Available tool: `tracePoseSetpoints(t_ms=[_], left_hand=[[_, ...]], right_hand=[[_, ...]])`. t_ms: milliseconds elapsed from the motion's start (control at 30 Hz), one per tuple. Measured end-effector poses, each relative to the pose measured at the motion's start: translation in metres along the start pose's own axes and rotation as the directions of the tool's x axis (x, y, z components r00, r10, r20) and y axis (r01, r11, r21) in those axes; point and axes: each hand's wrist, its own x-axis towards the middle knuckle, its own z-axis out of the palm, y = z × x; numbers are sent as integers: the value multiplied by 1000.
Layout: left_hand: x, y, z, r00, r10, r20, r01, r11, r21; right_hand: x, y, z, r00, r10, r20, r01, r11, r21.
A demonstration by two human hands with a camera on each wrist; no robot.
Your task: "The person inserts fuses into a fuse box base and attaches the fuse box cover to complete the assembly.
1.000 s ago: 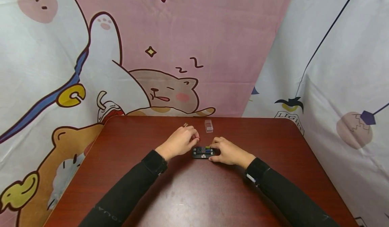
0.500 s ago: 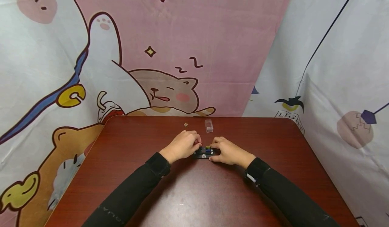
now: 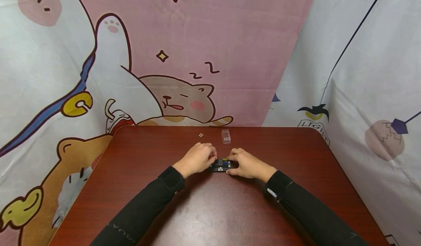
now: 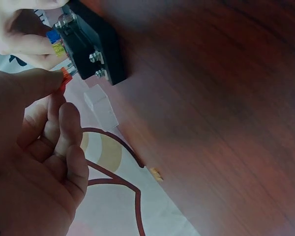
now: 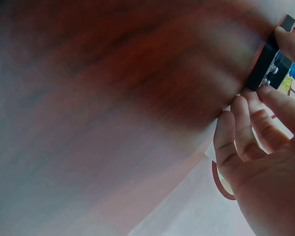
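Note:
A black fuse block (image 4: 105,42) with metal screw terminals lies on the table in front of both hands. My right hand (image 3: 247,164) grips its right end, thumb on the near side and fingers at the far side. Thumb and forefinger of my left hand (image 3: 196,159) pinch a small red blade fuse (image 4: 65,80) at the block's left end. In the left wrist view, the fuse's metal prongs show right at the block's top. A yellow fuse (image 4: 58,49) and a blue fuse (image 4: 52,36) sit side by side in the block, close to the right fingers.
A clear plastic box (image 3: 226,136) stands behind the block near the table's back edge. Left of it lie small tan pieces (image 3: 201,135). The brown tabletop (image 3: 210,209) ends at a printed cloth (image 3: 243,56) behind.
My left hand has moved a little right and nearer, bringing the red fuse to the block's left end, and has uncovered the tan pieces. The right hand has stayed put.

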Motion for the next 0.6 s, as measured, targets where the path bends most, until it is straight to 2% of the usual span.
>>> tracePoseSetpoints(t_ms=[600], left_hand=[[2, -2, 3, 1000, 6, 18, -7, 1000, 22]], right_hand=[[1, -2, 0, 1000, 9, -2, -9, 1000, 5]])
